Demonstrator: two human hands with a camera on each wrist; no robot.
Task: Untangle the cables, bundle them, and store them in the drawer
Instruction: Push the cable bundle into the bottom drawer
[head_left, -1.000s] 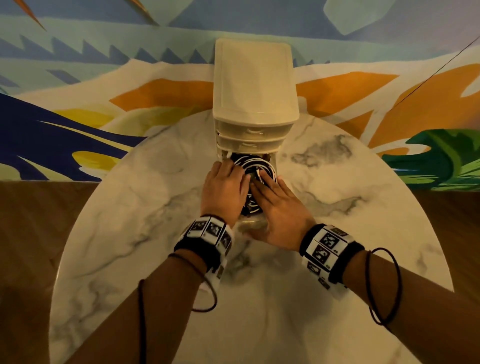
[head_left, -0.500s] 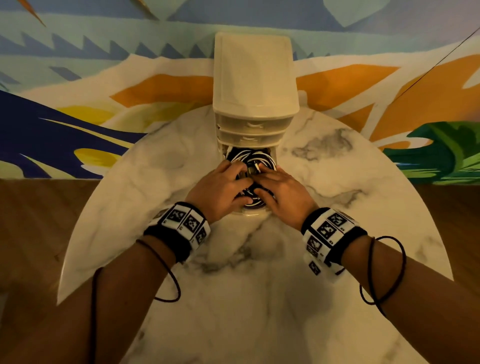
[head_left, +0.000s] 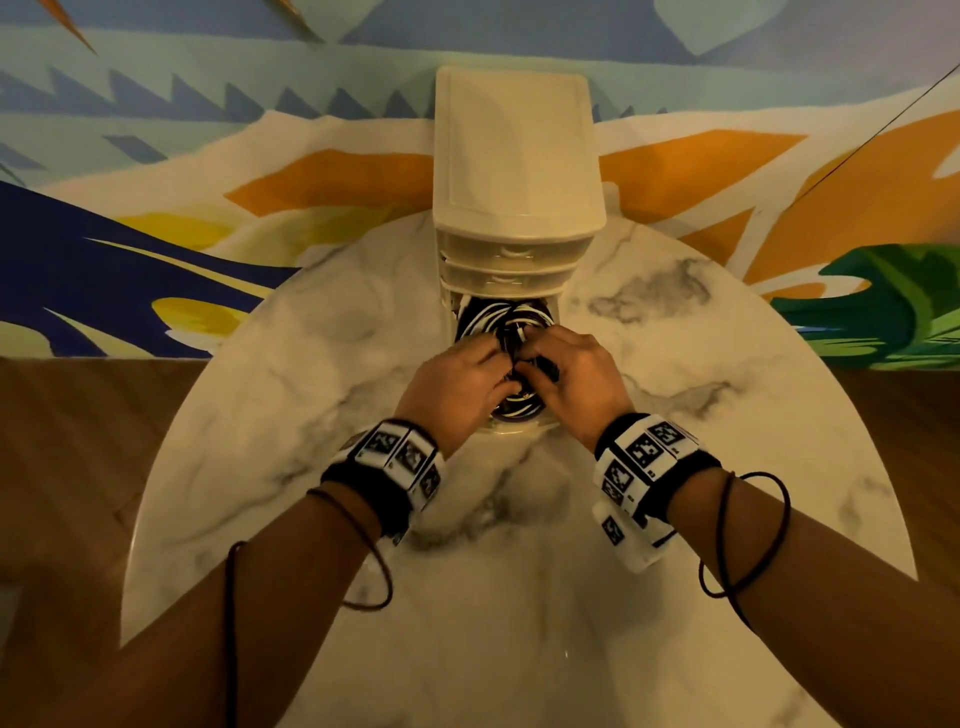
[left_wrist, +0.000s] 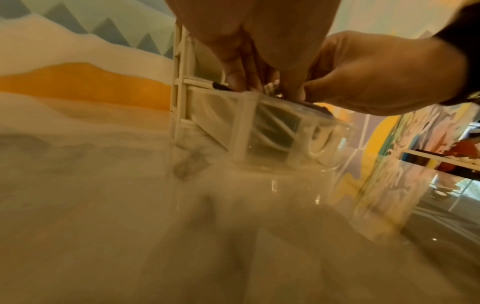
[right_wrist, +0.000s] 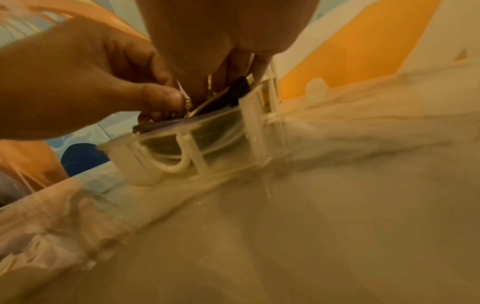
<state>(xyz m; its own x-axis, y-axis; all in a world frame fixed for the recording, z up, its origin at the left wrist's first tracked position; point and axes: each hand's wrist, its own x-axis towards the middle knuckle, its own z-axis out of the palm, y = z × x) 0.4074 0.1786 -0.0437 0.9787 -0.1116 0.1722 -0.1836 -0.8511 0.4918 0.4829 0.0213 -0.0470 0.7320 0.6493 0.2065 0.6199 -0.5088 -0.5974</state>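
Note:
A cream drawer unit (head_left: 514, 156) stands at the far side of the marble table (head_left: 322, 415). Its clear bottom drawer (head_left: 511, 428) is pulled out toward me and holds a coil of black and white cables (head_left: 498, 319). My left hand (head_left: 485, 366) and right hand (head_left: 540, 364) meet over the coil's near half, knuckles up, fingers curled down into it and thumbs pinching strands. The left wrist view shows the drawer (left_wrist: 272, 133) with both hands reaching in from above. A black cable end (right_wrist: 239, 88) sticks up over the drawer rim (right_wrist: 182, 131) in the right wrist view.
The two upper drawers (head_left: 511, 254) are closed. Bare marble surrounds the unit on both sides and in front. The round table's edge curves left and right, with wooden floor (head_left: 78, 467) beyond. A painted wall (head_left: 156, 156) rises behind.
Both hands lay flat on the coil a second ago; now their fingers curl down into the cables. My wrists have drawn back and apart, the left forearm swinging left.

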